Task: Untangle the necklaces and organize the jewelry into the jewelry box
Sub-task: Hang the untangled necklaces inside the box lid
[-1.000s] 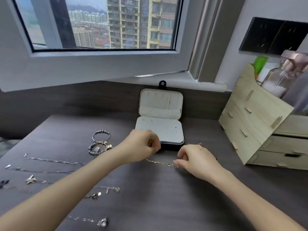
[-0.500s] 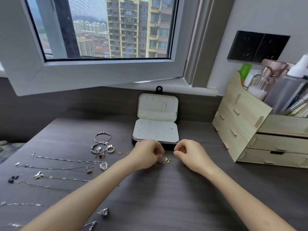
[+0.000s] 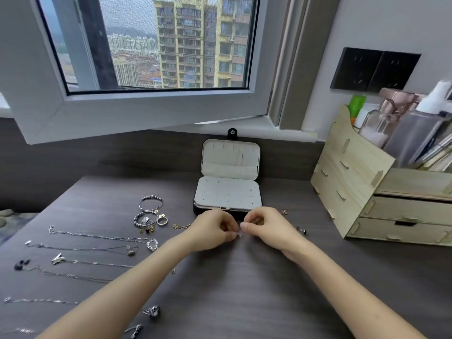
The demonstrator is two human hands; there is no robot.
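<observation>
Your left hand and right hand curled, both pinching a tiny piece, open box at twelve o'clock, necklaces at nine o'clock on table

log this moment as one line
left hand: pinches small shiny jewelry piece, type unclear | right hand: pinches same piece | open black white-lined jewelry box: just behind hands
</observation>
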